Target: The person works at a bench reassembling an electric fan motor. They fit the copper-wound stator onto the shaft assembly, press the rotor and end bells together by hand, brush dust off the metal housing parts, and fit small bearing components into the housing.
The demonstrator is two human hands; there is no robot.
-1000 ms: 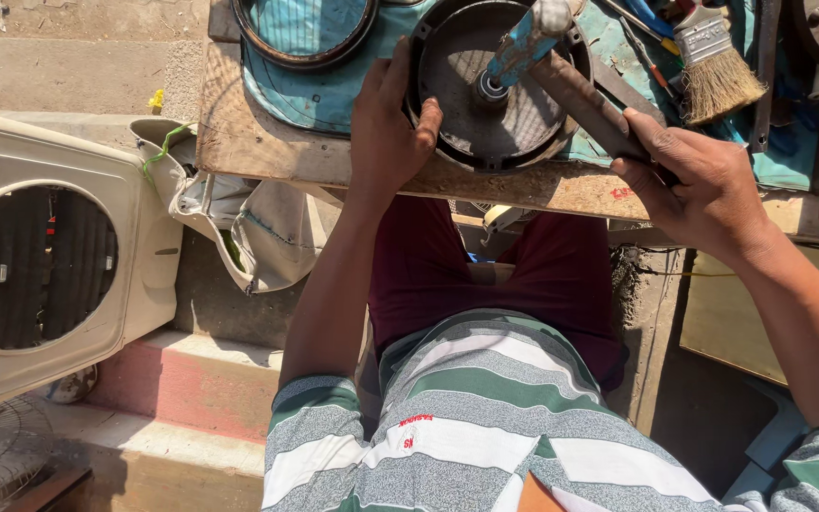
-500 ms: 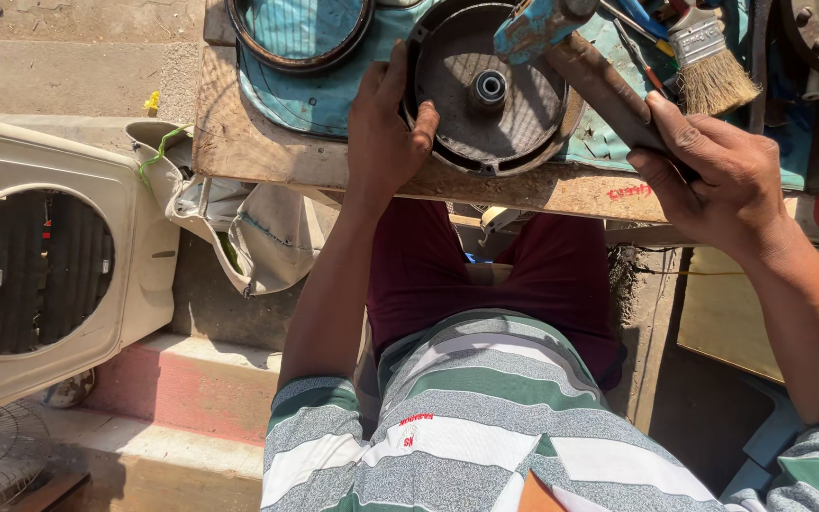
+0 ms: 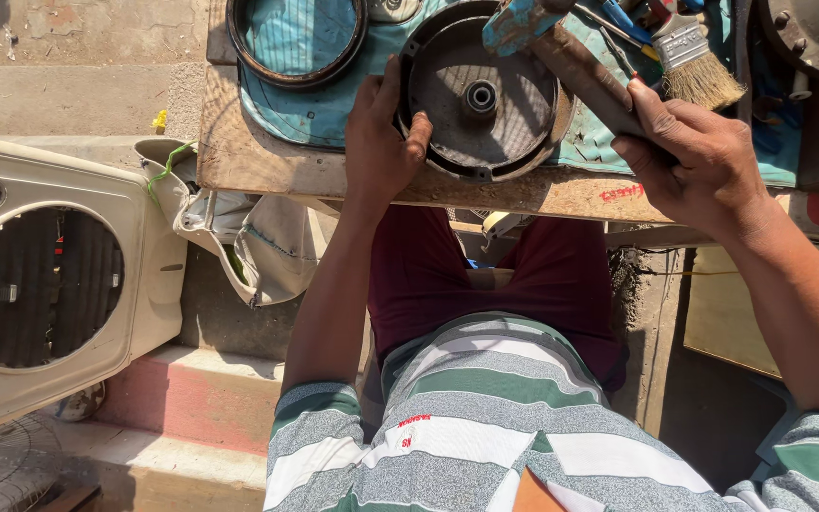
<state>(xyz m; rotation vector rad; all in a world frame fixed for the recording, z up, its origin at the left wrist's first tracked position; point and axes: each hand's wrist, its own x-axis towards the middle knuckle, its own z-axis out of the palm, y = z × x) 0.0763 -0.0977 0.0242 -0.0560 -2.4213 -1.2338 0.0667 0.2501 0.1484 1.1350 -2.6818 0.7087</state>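
While the left hand [image 3: 381, 152] presses on the rim of the round grey motor housing [image 3: 482, 95], fingers curled loosely over its edge, the right hand [image 3: 699, 156] has a closed fist round the hammer [image 3: 561, 47] handle, blue head raised over the housing, which sits on the wooden bench [image 3: 248, 152] beside a paintbrush [image 3: 694, 62]

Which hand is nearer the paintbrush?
Right. The right hand, gripping the hammer, sits just below the paintbrush; the left hand rests across the round metal housing.
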